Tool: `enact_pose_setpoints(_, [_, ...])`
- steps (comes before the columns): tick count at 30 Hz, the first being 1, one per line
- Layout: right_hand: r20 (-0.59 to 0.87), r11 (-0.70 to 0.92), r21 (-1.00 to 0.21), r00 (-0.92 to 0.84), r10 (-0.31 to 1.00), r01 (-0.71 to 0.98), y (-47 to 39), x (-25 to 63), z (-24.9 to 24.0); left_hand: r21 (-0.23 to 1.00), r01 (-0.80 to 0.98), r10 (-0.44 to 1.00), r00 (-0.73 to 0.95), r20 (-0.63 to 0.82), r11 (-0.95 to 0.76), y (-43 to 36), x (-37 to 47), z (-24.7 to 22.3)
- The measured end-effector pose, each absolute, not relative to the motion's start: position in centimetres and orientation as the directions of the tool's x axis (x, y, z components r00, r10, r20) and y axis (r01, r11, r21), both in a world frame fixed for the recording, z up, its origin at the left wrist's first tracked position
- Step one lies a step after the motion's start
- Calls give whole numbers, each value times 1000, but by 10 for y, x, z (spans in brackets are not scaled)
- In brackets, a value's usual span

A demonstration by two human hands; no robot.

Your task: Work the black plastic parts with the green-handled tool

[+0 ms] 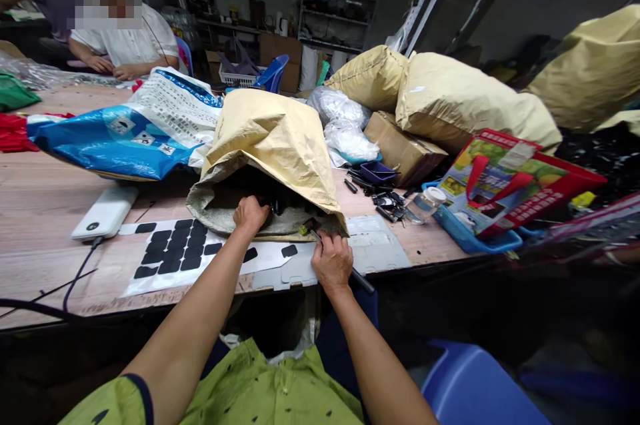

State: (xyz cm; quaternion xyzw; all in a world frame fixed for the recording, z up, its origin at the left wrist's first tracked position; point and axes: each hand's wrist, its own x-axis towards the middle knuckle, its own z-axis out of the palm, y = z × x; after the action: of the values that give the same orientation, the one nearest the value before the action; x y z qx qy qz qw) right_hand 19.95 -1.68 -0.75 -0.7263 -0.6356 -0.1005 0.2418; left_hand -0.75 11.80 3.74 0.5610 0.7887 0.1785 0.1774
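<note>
Two bare hands show in the head view, both at the open mouth of a big tan sack (280, 138) that lies on the tabletop (45, 198), mouth toward the person. The left hand (251, 214) is at the opening with its fingers curled in, next to something dark and shiny; I cannot tell if they hold anything. The right hand (333, 258) is by the sack's bottom lip, and its fingers look closed around a dark stick (363, 280), whose thick end pokes out near the tabletop's edge. If those fingers get loose, the stick could slip and drop down. If the sack's mouth gets pulled too low, what is inside could slide out. A tug on the sack could also drag the white sheet (270, 262) just beside it, or the left arm could rub the black pads (173, 253) on the sheet. The sack is crinkly like paper outside, with a rough gray lining inside. The pads are flat squares with round corners. To the right, small dark pieces (385, 202) lie in a messy heap, with a clear, round jar (425, 204) just beside them, and a bump could roll some away.
</note>
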Motion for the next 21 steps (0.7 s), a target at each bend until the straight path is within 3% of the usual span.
enact_pose_setpoints(4, [449,-77,-221,172,877,972,-17,199,-7,471,863,976,-218,25,181,86,-13,41])
enact_pose_setpoints(8, [437,-75,-223,168,883,972,-17,199,-6,579,784,972,134,193,-223,34,-5,30])
enact_pose_setpoints(10, [433,-78,-225,171,885,971,-18,199,-5,590,737,944,243,224,-329,14,3,20])
enact_pose_setpoints(17, [402,-75,-238,168,900,968,-17,200,0,604,698,923,278,266,-385,4,10,-1])
enact_pose_setpoints(21, [362,-39,-361,178,915,932,-21,203,8,639,683,935,247,253,-353,7,8,-1])
